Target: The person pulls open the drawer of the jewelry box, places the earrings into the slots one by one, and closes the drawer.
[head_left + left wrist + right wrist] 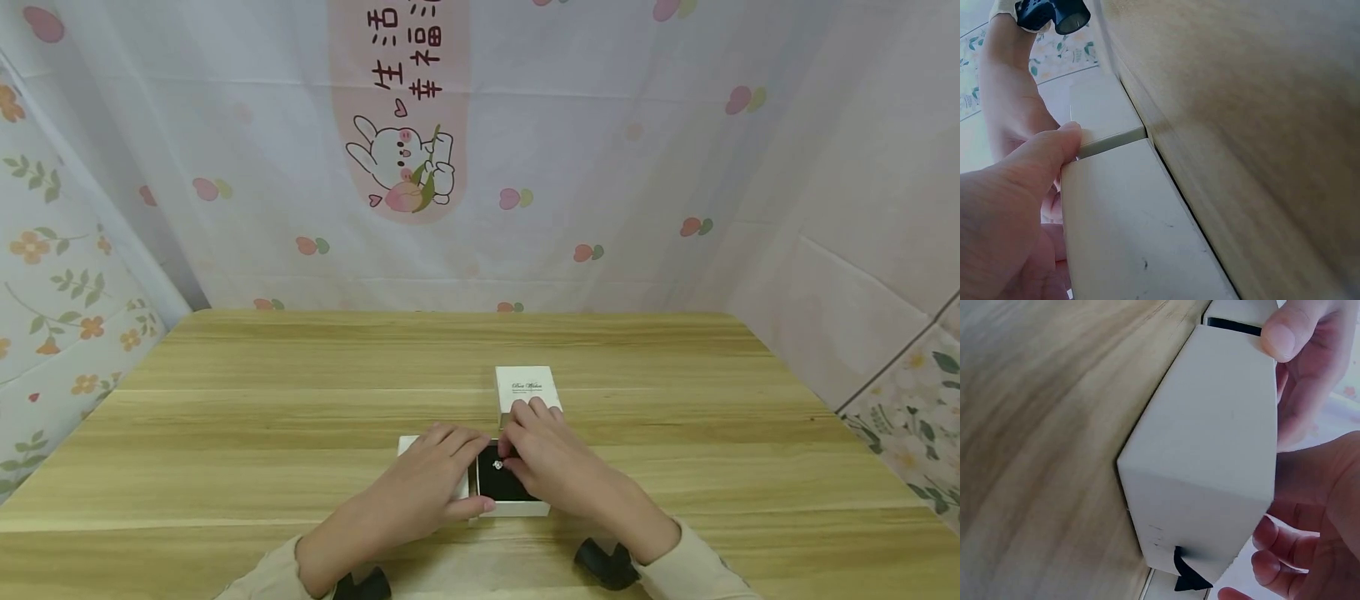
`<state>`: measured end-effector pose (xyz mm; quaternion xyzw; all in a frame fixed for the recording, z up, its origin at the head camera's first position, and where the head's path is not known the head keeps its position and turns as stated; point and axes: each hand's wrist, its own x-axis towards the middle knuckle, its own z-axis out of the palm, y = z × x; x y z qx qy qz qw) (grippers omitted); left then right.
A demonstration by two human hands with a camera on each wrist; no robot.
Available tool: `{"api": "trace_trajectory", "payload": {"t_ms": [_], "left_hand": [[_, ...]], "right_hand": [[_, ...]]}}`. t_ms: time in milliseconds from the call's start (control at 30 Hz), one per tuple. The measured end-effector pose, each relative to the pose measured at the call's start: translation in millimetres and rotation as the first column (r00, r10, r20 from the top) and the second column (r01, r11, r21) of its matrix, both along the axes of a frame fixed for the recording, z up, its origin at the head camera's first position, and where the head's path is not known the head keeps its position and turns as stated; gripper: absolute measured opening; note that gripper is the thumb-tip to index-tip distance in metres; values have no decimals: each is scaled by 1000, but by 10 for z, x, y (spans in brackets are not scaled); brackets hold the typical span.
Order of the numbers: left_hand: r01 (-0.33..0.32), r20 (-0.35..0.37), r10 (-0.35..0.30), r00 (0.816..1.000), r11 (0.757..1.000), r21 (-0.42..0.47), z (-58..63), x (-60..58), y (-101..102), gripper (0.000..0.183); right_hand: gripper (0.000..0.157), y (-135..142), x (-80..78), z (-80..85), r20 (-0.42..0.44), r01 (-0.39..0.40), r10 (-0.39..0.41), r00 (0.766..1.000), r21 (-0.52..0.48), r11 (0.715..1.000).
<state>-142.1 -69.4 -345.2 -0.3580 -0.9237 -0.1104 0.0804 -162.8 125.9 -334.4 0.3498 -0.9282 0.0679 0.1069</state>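
A white jewelry box (513, 509) with a black insert (491, 485) lies on the table, a small silver piece of jewelry (498, 465) with a sparkling stone at the insert. My left hand (431, 471) spans the box's left end, thumb along the front side and fingers at the back, reaching over another white piece (407, 442) beside it. My right hand (551, 458) has thumb and forefinger pinched at the jewelry; how much they cover is partly hidden. In the right wrist view a black ribbon tab (1188, 575) sticks out of the box's end.
Behind the right hand stands a white box (525, 382) with printed lettering on top. The wooden table (262, 400) reaches back to a patterned cloth (600, 150). Dark wrist devices (603, 565) sit under the forearms near the front.
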Motion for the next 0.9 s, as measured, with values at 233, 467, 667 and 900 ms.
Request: {"api": "trace_trajectory", "payload": {"t_ms": [233, 467, 667, 900], "left_hand": [[-2, 14, 2, 1000, 1000, -8, 5, -3, 2, 61], [-1, 34, 1, 999, 1000, 2, 4, -7, -1, 60], [4, 22, -4, 1000, 1000, 2, 5, -7, 0, 59], [6, 2, -6, 1000, 1000, 14, 11, 1, 5, 59]], "right_hand": [[18, -17, -2, -19, -52, -14, 14, 999, -6, 1000], [15, -31, -7, -33, -73, -23, 21, 997, -20, 1000], [12, -44, -12, -44, -94, -17, 17, 995, -1, 1000], [8, -44, -19, -47, -108, -48, 48, 993, 8, 999]]}}
